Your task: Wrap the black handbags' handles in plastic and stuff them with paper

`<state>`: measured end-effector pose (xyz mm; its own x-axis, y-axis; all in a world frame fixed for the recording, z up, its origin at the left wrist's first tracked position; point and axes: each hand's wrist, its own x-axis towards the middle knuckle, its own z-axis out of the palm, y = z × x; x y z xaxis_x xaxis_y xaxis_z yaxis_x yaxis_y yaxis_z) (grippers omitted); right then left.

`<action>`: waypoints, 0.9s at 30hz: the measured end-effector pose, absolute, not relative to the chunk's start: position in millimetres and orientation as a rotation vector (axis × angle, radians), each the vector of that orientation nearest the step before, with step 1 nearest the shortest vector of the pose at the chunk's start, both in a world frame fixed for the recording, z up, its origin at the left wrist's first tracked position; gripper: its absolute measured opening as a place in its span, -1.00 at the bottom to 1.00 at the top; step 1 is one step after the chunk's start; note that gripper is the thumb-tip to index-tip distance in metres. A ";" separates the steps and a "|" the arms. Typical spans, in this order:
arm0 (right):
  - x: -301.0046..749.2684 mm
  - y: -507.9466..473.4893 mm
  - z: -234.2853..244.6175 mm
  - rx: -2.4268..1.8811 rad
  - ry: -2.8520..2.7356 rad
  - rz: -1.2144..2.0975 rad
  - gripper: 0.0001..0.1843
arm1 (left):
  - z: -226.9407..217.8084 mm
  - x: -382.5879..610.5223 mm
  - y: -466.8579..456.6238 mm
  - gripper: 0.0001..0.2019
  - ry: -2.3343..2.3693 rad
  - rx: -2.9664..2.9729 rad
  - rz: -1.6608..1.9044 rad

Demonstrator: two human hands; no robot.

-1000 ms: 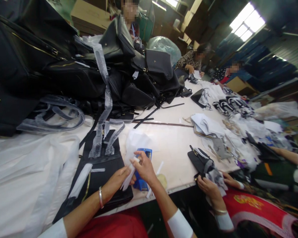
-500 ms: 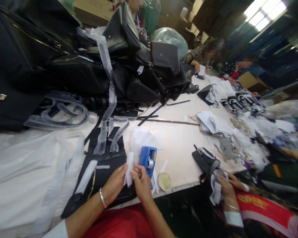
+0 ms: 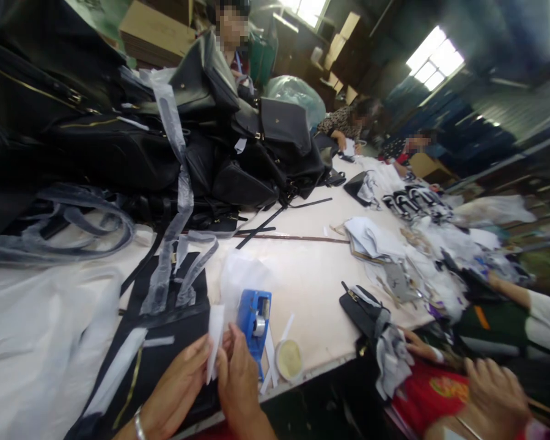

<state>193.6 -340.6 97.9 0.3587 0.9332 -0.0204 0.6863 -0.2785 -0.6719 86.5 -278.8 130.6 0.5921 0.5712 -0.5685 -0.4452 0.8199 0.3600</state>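
Note:
My left hand (image 3: 178, 382) pinches one side of a folded strip of white paper (image 3: 216, 336), held upright. On its other side, my right hand (image 3: 239, 380) closes its fingers on the same strip. Beneath both hands lies a black bag (image 3: 183, 345) with a gold zipper and straps (image 3: 158, 290) wrapped in translucent film. A white wrapped piece (image 3: 119, 366) and a short strip of tape or film rest on the bag. Close to my right hand stands a blue tape dispenser (image 3: 250, 318) with a roll in it.
A round tub (image 3: 289, 359) and paper strips sit by the table edge. Black bags (image 3: 238, 146) are piled behind; white sheets (image 3: 41, 342) lie left. At right, a co-worker's hands (image 3: 490, 391) are near a small black bag (image 3: 360, 311). Papers (image 3: 371, 238) lie farther back.
The camera view has shifted, so the table contents appear lower and further left. Both my hands still hold the paper strip. One of the co-worker's hands has come away from the small bag.

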 end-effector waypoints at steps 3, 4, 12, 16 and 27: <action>192.8 -339.5 91.5 -2.062 -1.523 0.382 -0.49 | 130.1 89.5 -278.3 -0.58 0.793 0.177 0.562; 192.2 -338.8 90.4 -2.069 -1.546 0.327 -0.48 | 131.0 90.7 -277.9 -0.58 0.824 0.172 0.556; 199.3 -331.7 104.7 -1.979 -1.328 0.645 -0.64 | 133.9 105.1 -276.2 -0.61 1.005 0.163 0.564; 204.5 -329.1 106.9 -1.942 -1.178 0.771 -0.71 | 130.8 110.7 -274.2 -0.64 0.953 0.196 0.533; 180.3 -333.2 93.7 -2.282 -1.553 0.464 -0.51 | 111.4 114.1 -275.8 -0.65 1.089 0.207 0.539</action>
